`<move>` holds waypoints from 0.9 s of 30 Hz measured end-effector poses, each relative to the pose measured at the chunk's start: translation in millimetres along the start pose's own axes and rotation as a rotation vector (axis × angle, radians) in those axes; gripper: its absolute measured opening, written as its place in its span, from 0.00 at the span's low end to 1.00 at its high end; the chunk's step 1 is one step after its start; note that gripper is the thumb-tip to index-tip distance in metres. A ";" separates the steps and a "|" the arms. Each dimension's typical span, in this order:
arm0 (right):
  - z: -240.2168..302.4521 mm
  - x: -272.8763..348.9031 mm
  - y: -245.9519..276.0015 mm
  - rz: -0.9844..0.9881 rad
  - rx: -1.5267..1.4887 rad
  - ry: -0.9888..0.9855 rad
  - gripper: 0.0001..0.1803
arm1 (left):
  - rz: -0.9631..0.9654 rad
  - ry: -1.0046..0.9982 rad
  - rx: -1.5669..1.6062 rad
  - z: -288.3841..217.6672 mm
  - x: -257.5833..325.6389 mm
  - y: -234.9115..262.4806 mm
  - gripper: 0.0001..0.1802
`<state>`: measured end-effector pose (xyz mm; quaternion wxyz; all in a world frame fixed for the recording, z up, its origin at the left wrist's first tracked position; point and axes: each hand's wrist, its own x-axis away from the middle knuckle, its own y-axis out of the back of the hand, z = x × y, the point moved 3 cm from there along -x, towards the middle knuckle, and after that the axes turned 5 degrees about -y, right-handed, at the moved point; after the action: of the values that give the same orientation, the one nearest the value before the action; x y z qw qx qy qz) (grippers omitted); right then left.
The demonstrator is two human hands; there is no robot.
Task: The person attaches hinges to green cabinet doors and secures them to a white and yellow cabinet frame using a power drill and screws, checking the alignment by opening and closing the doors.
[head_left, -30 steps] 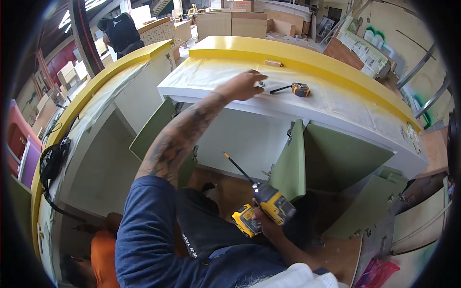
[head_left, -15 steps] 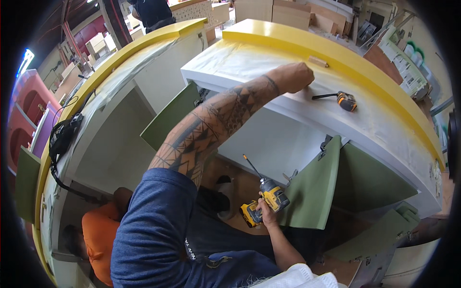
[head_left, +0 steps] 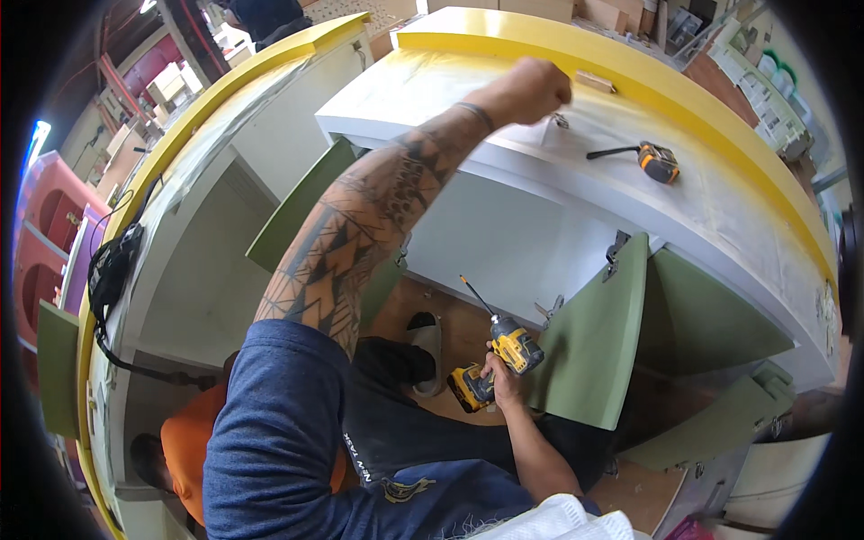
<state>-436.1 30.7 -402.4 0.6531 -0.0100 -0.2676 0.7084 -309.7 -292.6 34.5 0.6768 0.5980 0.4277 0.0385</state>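
My left hand [head_left: 535,93] is raised over the white cabinet top [head_left: 720,211], its fingers curled closed; whatever they hold is hidden. Small metal pieces [head_left: 560,121] lie just below it. To its right rests an orange and black tape measure [head_left: 658,162] with a dark strap. Lower down, my right hand [head_left: 504,382] grips a yellow and black cordless driver [head_left: 516,346], whose long thin bit points up and left. Beside the driver hangs a curved green cabinet door [head_left: 589,346], swung out, with metal hinges [head_left: 616,247] on it.
A small wooden block [head_left: 596,83] lies along the yellow raised edge [head_left: 513,34]. Another green door [head_left: 301,207] stands open under my left arm. A person in orange [head_left: 193,441] crouches at the left cabinet. A black bag [head_left: 112,265] hangs there. Green panels [head_left: 711,427] lie lower right.
My left hand has lifted up and left off the cabinet top, uncovering the small metal pieces. The right hand still grips the driver. The view has shifted slightly.
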 end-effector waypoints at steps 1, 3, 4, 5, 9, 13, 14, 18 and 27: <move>0.8 -0.1 0.1 0.004 -0.027 0.002 0.20 | -0.074 0.105 0.162 5.8 1.9 0.6 0.12; 7.8 1.0 -3.1 0.000 -0.056 0.005 0.20 | -0.230 0.347 0.580 19.0 26.4 14.9 0.12; 11.0 -0.6 -6.0 0.022 -0.085 0.014 0.20 | -0.306 0.475 0.820 26.2 43.1 23.7 0.11; 13.4 -3.3 -8.6 0.021 -0.086 -0.009 0.19 | -0.367 0.134 0.638 25.9 64.6 44.6 0.12; 17.3 -12.6 7.3 0.044 -0.233 -0.075 0.20 | -0.671 0.486 1.616 -1.5 158.0 63.8 0.08; 17.7 -14.5 9.6 0.026 -0.268 -0.240 0.20 | -0.676 0.697 1.801 -1.1 297.2 26.4 0.09; 18.3 -14.6 8.5 0.029 -0.257 -0.251 0.20 | -0.608 0.678 1.839 2.5 328.9 7.6 0.08; 17.1 -17.5 11.8 -0.007 -0.270 -0.318 0.17 | -0.683 1.050 1.924 0.7 402.4 -83.5 0.06; -13.1 -73.3 -11.2 0.035 -0.216 -0.602 0.31 | -0.817 1.460 2.105 44.5 507.6 -292.9 0.07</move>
<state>-410.3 -32.7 -433.8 0.5275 0.1260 -0.5223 0.6581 -96.1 -123.6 -486.3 -0.5193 0.5035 0.6604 -0.2015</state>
